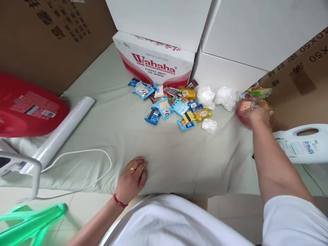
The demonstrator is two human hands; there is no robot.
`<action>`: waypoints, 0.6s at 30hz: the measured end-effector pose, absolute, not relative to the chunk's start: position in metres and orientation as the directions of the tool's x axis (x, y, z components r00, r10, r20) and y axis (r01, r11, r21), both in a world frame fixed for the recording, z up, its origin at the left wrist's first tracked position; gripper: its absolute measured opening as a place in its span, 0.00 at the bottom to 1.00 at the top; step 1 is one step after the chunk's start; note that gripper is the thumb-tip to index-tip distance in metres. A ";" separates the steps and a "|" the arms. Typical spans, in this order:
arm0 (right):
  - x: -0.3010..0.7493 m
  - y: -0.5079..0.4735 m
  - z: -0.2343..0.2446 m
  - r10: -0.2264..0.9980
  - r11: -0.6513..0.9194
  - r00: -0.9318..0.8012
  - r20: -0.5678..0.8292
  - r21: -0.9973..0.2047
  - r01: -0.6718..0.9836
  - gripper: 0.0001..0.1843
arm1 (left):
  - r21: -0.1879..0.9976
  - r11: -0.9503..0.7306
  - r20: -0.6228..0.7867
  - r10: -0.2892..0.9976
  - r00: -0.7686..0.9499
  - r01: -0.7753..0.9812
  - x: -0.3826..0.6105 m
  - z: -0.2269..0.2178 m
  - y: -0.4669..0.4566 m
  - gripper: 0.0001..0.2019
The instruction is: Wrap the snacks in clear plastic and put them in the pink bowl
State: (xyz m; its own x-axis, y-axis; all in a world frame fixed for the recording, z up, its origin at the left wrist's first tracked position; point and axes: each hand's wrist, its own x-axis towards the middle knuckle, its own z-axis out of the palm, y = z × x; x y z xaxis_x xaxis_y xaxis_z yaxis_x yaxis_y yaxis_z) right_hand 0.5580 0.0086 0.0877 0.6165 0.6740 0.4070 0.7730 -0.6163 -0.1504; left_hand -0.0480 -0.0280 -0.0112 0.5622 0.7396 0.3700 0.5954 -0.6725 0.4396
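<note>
My left hand lies on the pale green cloth near its front edge, palm down with loosely bent fingers and nothing visibly held. It wears a ring and a red bracelet. Far to the right, my right hand reaches into a reddish see-through container with wrapped packets in it. Its fingers are partly hidden and blurred. Between the hands, farther back, is a pile of small snack packets: light blue ones, dark blue ones and yellow ones. Clear crumpled plastic bundles lie between pile and container.
Behind the pile stands a Wahaha water carton beneath white boxes. A white detergent bottle lies beside my right forearm. At left are a red container, a film roll, a white cable and a green stool.
</note>
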 end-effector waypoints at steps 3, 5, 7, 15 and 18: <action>0.520 0.009 0.086 0.700 -0.547 0.601 0.387 -0.250 0.799 0.19 | 0.443 -0.684 0.387 0.729 0.564 0.580 -0.046 -0.012 -0.029 0.10; 0.485 0.008 0.074 0.794 -0.438 0.541 0.277 -0.357 0.825 0.16 | 0.458 -0.681 0.386 0.732 0.562 0.572 -0.046 -0.012 -0.030 0.09; 0.451 0.005 0.058 0.860 -0.382 0.496 0.121 -0.493 0.782 0.14 | 0.491 -0.666 0.381 0.744 0.549 0.562 -0.047 -0.010 -0.029 0.09; 0.280 -0.028 0.024 0.753 -0.119 0.616 -0.229 -0.969 -0.215 0.22 | 0.942 -0.209 0.102 0.925 0.366 0.265 -0.024 0.006 -0.031 0.08; 0.201 -0.050 0.023 0.837 -0.247 0.354 -0.417 -0.866 -0.435 0.22 | 0.974 0.188 -0.123 0.909 0.399 -0.127 0.010 0.007 -0.024 0.28</action>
